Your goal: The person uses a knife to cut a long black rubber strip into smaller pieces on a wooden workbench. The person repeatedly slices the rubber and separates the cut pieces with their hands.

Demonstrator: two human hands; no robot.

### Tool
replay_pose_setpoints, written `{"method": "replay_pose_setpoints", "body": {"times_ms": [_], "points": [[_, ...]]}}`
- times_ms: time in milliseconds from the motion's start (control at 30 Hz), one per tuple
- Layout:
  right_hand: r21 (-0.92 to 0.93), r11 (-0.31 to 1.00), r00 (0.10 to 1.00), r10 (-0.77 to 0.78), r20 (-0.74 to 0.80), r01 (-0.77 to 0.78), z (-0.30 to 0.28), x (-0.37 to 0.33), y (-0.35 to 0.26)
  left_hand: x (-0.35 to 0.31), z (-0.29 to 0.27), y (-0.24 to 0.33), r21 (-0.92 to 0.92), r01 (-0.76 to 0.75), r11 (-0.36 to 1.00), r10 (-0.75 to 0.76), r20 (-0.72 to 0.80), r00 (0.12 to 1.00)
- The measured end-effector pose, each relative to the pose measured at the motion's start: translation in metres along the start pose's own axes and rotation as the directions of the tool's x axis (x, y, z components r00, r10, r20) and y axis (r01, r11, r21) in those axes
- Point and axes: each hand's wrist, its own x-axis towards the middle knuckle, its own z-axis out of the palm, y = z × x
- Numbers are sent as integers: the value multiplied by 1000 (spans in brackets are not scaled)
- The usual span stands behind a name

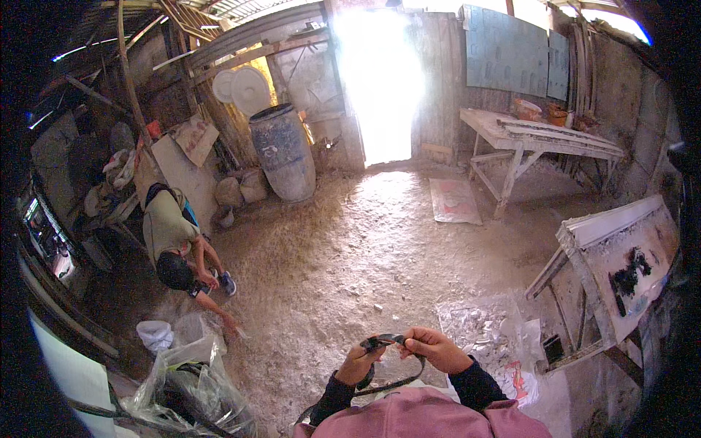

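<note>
A dark strap (pixel 396 384) is stretched between my two hands in front of my chest, with a loop of it hanging below them. My left hand (pixel 357 364) is closed round one part of the strap. Close beside it, my right hand (pixel 438 350) pinches another part between thumb and fingers. The strap looks thicker or folded over between the hands, but the detail there is too small to make out. Dark sleeves cover both of my wrists.
At the left a person (pixel 169 226) bends toward the floor, near a clear plastic bag (pixel 191 365). A blue barrel (pixel 283 153) stands farther back. On the right are a long table (pixel 511 135) and a tilted work stand (pixel 621 270). A bright doorway (pixel 383 87) lies ahead.
</note>
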Motion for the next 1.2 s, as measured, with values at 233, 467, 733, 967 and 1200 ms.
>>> {"method": "replay_pose_setpoints", "body": {"times_ms": [233,467,733,967,1200], "points": [[7,992,986,-121,-117,123,13,5,7,-1,10,-1,-101,50,994,-48,24,999],[-46,952,937,-306,-168,303,13,8,20,-5,19,-6,-40,121,992,-118,76,990],[178,925,930,-297,-215,337,23,11,26,-4,26,-6,-73,38,997,-32,76,997],[256,921,950,-249,-187,292,22,7,14,-6,20,-4,54,50,997,-57,128,990],[224,936,946,-219,-237,272,24,4,7,-6,22,2,20,36,999,-39,169,985]]}}
